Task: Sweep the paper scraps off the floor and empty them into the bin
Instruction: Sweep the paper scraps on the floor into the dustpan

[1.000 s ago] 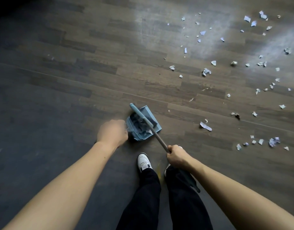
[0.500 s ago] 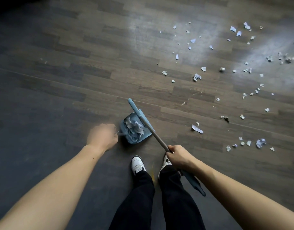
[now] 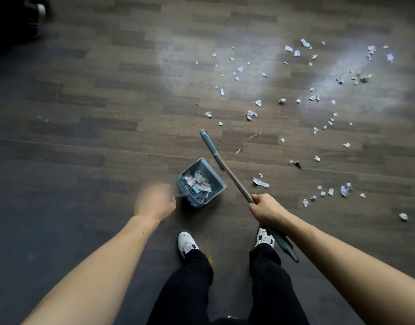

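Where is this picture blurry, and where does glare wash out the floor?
Head view: the left hand gripping the blue plastic dustpan is motion-blurred. The right hand on the grey broom handle is sharp. Pale glare washes the dark wood-plank floor at upper centre and right, among the white paper scraps. The top-left corner is near-black.

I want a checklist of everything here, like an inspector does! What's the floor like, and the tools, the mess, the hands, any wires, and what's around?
Surface: dark wood-look floor, pale glare far right.
Job's things: blue dustpan holding a heap of paper scraps; broom slanting beside it; bin not in view.
Clutter: many loose scraps scattered over the floor to the right.
Hands: left hand, blurred, grips the dustpan handle; right hand grips the broom pole.
Cables: nothing seen.
Surroundings: the person's white shoes; dark shape in the top left corner.
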